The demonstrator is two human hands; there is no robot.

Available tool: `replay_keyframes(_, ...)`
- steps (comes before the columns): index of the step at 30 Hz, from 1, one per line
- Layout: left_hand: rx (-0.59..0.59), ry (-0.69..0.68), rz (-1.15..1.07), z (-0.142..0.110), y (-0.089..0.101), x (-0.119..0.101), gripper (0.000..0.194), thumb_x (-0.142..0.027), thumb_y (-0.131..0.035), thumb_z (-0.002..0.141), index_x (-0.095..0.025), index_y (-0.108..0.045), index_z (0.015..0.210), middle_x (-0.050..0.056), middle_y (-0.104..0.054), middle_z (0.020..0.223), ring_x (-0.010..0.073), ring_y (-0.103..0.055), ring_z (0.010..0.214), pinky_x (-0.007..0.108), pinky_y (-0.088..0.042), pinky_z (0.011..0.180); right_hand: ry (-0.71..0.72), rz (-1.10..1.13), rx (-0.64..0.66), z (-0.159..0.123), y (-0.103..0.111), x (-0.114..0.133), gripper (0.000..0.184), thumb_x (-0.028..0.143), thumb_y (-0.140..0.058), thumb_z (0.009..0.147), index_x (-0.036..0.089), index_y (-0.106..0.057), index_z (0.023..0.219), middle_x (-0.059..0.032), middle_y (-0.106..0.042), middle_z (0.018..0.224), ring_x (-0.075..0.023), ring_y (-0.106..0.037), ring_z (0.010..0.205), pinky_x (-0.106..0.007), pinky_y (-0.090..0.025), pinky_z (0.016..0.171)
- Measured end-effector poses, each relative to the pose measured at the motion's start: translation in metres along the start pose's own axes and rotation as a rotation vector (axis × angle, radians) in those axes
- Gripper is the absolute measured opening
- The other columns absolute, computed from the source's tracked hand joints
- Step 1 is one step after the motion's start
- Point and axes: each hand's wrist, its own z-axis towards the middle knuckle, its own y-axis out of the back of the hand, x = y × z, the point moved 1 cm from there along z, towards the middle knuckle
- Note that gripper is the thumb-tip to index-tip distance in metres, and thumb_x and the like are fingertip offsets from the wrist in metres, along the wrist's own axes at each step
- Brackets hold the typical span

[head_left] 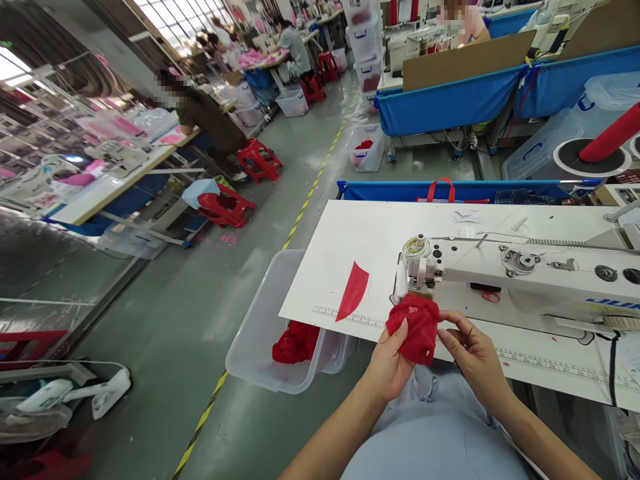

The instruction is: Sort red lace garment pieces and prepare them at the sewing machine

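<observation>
A bunched piece of red fabric (416,327) is held up between my hands, just in front of the sewing machine's needle end. My left hand (393,360) grips its lower left side, thumb on top and fingers underneath. On the right edge, my right hand (467,350) pinches the cloth between thumb and fingertips. The white sewing machine (480,263) stands right behind the fabric, and its needle area is partly covered by it. A flat, curved red fabric piece (353,291) lies on the white table to the left of the machine.
Below the table's left edge, a clear plastic bin (260,333) holds red cloth. A ruler strip (560,367) runs along the front of the white table (320,253). Behind it hangs a blue cloth trough (380,191). A large red thread cone (613,137) stands at right. Other people sit farther off.
</observation>
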Motion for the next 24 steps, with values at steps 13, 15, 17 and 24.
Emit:
replay_keyframes(13, 0.125, 0.065, -0.146, 0.002, 0.018, -0.007, 0.035, -0.034, -0.044, 0.098, -0.019, -0.072, 0.111, 0.004, -0.074, 0.117, 0.0173, -0.061, 0.121, 0.032, -0.039, 0.111, -0.131, 0.391, -0.071, 0.007, 0.009, 0.010, 0.039, 0.055, -0.081, 0.068, 0.024, -0.061, 0.081, 0.0033, -0.057, 0.063, -0.0100, -0.047, 0.049, -0.021, -0.041, 0.042)
replay_keyframes(15, 0.143, 0.057, -0.183, 0.003, 0.020, -0.005, 0.038, -0.032, -0.038, 0.099, -0.020, -0.073, 0.109, 0.003, -0.074, 0.115, 0.0147, -0.061, 0.121, 0.030, -0.037, 0.111, -0.146, 0.349, -0.049, 0.008, 0.012, 0.011, 0.041, 0.056, -0.080, 0.069, 0.023, -0.064, 0.086, 0.0019, -0.060, 0.066, -0.0118, -0.051, 0.052, -0.022, -0.044, 0.045)
replay_keyframes(17, 0.153, 0.035, -0.154, 0.004, 0.022, -0.003, 0.037, -0.033, -0.039, 0.099, -0.021, -0.073, 0.105, 0.004, -0.075, 0.113, 0.0144, -0.061, 0.120, 0.030, -0.039, 0.109, -0.146, 0.250, 0.028, 0.010, 0.015, 0.011, 0.043, 0.058, -0.079, 0.069, 0.022, -0.068, 0.090, -0.0009, -0.064, 0.070, -0.0146, -0.056, 0.059, -0.025, -0.048, 0.051)
replay_keyframes(24, -0.006, -0.061, 1.021, -0.006, 0.053, -0.011, 0.044, -0.058, -0.063, 0.082, -0.016, -0.067, 0.069, 0.006, -0.065, 0.067, 0.0203, -0.059, 0.070, 0.035, -0.049, 0.078, 0.129, -0.220, 0.345, 0.010, 0.023, 0.020, 0.028, 0.044, -0.061, 0.087, 0.021, -0.072, 0.074, -0.0044, -0.068, 0.071, -0.0183, -0.060, 0.066, -0.028, -0.047, 0.062)
